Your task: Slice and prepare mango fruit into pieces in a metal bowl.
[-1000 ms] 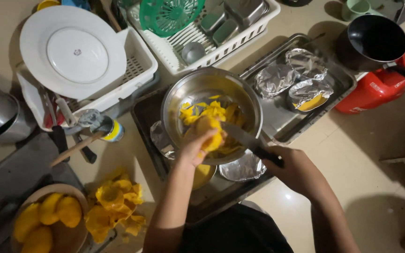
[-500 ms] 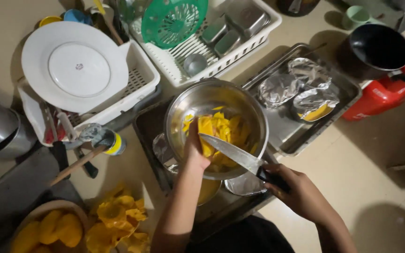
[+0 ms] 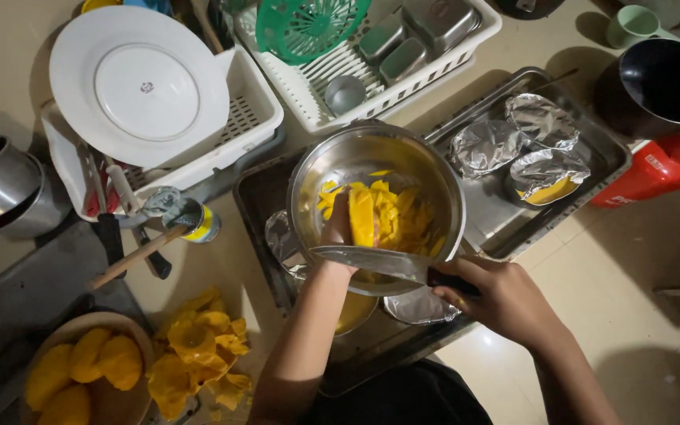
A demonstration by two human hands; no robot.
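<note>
My left hand [image 3: 338, 230] reaches into a steel mixing bowl [image 3: 308, 177] and holds an upright piece of yellow fruit [image 3: 361, 218] over a heap of yellow fruit slices [image 3: 399, 216]. My right hand [image 3: 497, 295] grips the dark handle of a large knife [image 3: 371, 260]. Its blade lies flat across the near rim of the bowl, pointing left, just under my left wrist. The bowl stands on a dark metal tray [image 3: 257, 212].
Peeled yellow fruit sits in a brown bowl [image 3: 80, 374] at lower left, beside a pile of yellow peels [image 3: 198, 354]. Foil-lined cups [image 3: 541, 149] rest in a steel tray at right. Behind are white dish racks with a white plate [image 3: 139, 86], a black pan [image 3: 667, 83], a red container [image 3: 659, 169].
My left hand has moved from the bowl's near rim into the bowl with a fruit piece. The knife has swung from a diagonal to lying level across the near rim.
</note>
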